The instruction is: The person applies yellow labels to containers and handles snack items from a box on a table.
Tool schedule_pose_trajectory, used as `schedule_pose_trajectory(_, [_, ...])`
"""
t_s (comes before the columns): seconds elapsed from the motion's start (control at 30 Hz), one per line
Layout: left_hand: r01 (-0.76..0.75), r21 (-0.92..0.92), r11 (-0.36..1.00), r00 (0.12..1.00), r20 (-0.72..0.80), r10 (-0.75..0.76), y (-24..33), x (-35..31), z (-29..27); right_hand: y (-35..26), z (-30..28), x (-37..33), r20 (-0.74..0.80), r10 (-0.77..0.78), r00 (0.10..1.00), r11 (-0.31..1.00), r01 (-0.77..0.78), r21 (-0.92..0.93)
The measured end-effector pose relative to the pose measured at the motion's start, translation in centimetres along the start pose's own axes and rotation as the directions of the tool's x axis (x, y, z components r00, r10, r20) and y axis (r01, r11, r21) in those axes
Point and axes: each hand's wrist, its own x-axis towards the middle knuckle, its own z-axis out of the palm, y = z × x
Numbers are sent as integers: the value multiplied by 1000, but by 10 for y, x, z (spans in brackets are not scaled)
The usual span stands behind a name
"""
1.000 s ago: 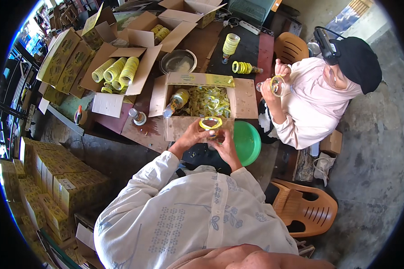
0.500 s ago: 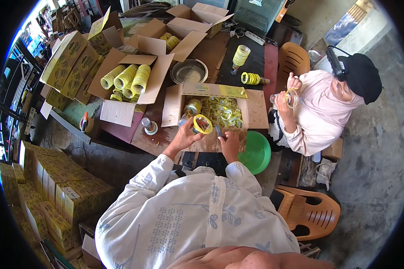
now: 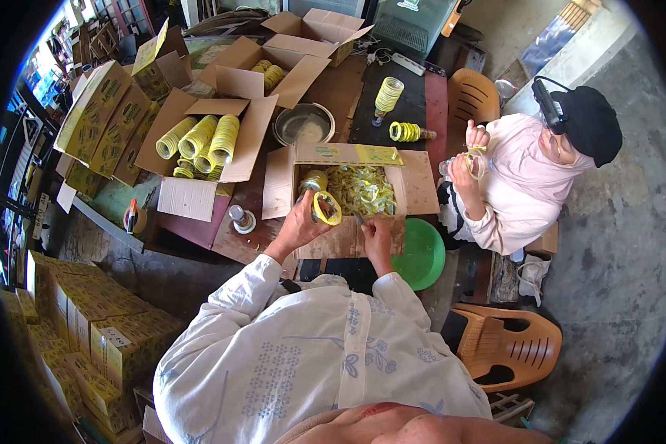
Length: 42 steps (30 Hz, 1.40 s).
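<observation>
My left hand [image 3: 297, 226] is wrapped round a clear cup with a yellow rim [image 3: 337, 215], its mouth tilted toward me. Just right of the cup, my right hand [image 3: 378, 238] grips a small dark blade-like tool, probably a knife [image 3: 359, 217]; its tip points up and left. Both hands are at the near edge of an open carton [image 3: 419, 159]. Loose yellow, shiny strips [image 3: 362, 191] fill much of that carton. A stack of yellow-banded cups [image 3: 315, 179] lies at its left end, partly hidden by my left hand.
Open cartons [image 3: 237, 140] of yellow cup stacks stand far left. A metal bowl [image 3: 303, 123], glass jar [image 3: 241, 220] and green basin [image 3: 423, 255] surround the work. Cup stacks [image 3: 389, 95] stand farther back. Right, a co-worker [image 3: 525, 174] holds a cup. Closed cartons [image 3: 111, 311] pile lower left.
My left hand and the cup have shifted slightly left, and the cup's rim is tilted more. The right hand still holds the tool. The whole view has shifted slightly.
</observation>
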Motion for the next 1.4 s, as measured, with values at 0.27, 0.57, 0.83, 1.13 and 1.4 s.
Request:
schedule_pose_trajectory(0.27, [-223,374,900,969,-17,247,0,18,6,-118,-68,20,-65,-287,956,955,291,64])
schedule_pose_trajectory(0.57, [-155,355,922,986,112,122,15,33,5,-120,-79,27,-19,-488,873,845,467,-260])
schedule_pose_trajectory(0.83, [-98,-3,995,957,275,95,6,46,-8,-133,-81,28,69,-571,818,728,543,-418])
schedule_pose_trajectory(1.13, [410,-391,824,776,624,-90,-7,45,-15,-132,-59,23,57,-531,845,781,514,-355])
schedule_pose_trajectory(1.4, [27,-305,952,967,250,53,-22,40,1,-127,-56,30,-5,-395,919,897,384,-218])
